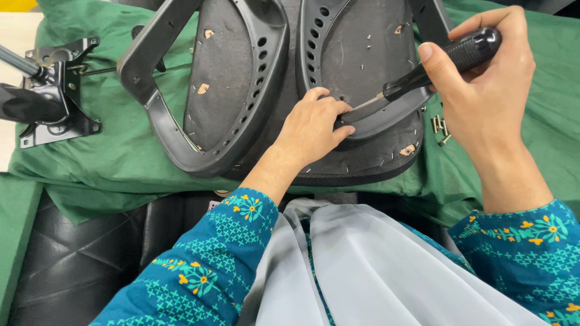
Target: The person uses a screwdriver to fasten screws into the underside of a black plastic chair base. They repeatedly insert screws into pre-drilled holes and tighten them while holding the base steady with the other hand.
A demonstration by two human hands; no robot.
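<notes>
Fingers of the right hand (pixel 483 90) are wrapped tight around the black handle of a screwdriver (pixel 432 66), thumb pressed along its side, with the metal shaft slanting down and to the left. Its tip meets the curved black armrest (pixel 386 118) lying on the upturned chair seat (pixel 356 54), right beside the left hand (pixel 311 130). That hand is curled, fingertips bent together and pinching at the spot where the tip lands; what they grip, if anything, I cannot tell. A second armrest (pixel 211 90) lies to the left on the same seat, studded with round holes. Everything rests on a green cloth (pixel 109 163). A few small bolts (pixel 441 127) sit on the cloth just under the right wrist. Far left lies a black metal bracket (pixel 54 90) with a rod.
</notes>
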